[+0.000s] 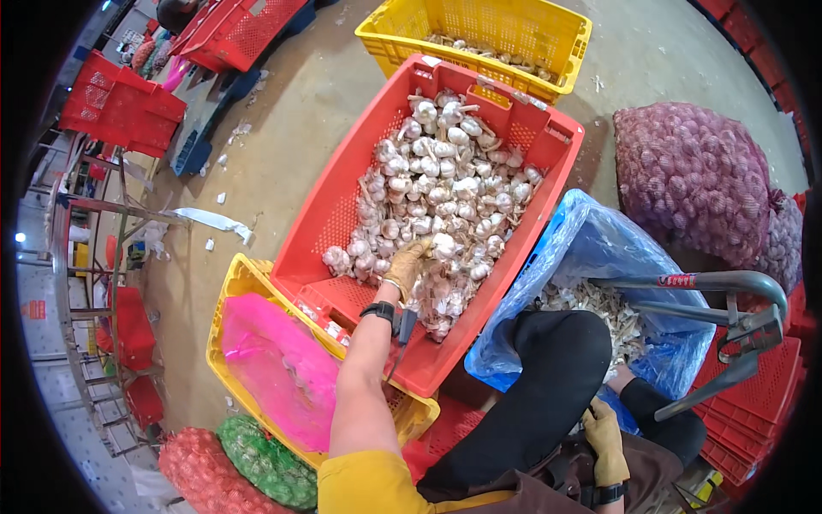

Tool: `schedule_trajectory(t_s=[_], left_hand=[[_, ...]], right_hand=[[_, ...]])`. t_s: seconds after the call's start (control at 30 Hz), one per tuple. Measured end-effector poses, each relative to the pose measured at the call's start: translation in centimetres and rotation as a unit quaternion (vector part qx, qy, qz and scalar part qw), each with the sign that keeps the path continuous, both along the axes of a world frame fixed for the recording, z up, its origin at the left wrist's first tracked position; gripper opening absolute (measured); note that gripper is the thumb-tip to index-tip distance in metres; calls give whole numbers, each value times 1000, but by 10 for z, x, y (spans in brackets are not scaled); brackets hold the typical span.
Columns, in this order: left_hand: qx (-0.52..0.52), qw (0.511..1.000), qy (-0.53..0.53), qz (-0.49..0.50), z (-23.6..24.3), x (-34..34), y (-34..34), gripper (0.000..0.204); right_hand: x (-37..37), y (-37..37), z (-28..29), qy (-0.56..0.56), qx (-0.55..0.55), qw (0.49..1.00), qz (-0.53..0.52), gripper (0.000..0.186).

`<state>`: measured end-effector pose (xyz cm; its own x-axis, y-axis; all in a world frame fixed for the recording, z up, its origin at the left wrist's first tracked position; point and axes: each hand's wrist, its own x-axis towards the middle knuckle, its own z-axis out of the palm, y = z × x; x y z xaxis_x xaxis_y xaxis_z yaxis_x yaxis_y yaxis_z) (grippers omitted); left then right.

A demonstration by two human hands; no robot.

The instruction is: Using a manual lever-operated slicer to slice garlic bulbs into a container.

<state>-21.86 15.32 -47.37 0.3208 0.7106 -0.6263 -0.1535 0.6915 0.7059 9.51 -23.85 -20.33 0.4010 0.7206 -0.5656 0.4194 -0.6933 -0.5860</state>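
Note:
My left hand (408, 263), in a tan glove, reaches into a large red crate (330, 201) heaped with white garlic bulbs (445, 184). Its fingers curl against one garlic bulb (443, 246) in the near part of the heap. Beside that wrist is a slim tool with a grey handle (407, 325). My right hand (606, 444), also gloved, is low by my dark-clothed leg with its fingers bent; what they hold, if anything, is hidden. Past my knee, a long-handled metal cutter (736, 317) extends over a blue-lined bin (591, 227) of garlic trimmings (616, 321).
A yellow crate (377, 38) with some garlic stands beyond the red one. Another yellow crate (224, 343) holds pink netting (278, 368) at the left. Mesh sacks of garlic (693, 180) sit at right; red and green sacks (270, 463) lie lower left. Red crates (745, 394) are stacked at right.

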Motion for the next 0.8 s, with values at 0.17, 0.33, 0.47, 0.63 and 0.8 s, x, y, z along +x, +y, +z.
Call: schedule_trajectory(t_s=[0.17, 0.33, 0.47, 0.63, 0.8], left_hand=[[-48, 969, -241, -20, 78, 18, -13, 42], [-107, 923, -369, 39, 138, 49, -38, 48], [-79, 936, -344, 20, 258, 114, -76, 45], [90, 940, -258, -205, 386, 177, -149, 29], [149, 900, -159, -378, 440, 223, -197, 39]], right_hand=[[1, 6, 21, 9, -8, 1000, 1, 27], [0, 0, 24, 20, 8, 999, -48, 25], [-3, -4, 54, 13, 199, 960, -197, 24], [4, 68, 158, -35, 412, 910, -18, 73], [21, 49, 161, 109, 488, 843, -200, 80]])
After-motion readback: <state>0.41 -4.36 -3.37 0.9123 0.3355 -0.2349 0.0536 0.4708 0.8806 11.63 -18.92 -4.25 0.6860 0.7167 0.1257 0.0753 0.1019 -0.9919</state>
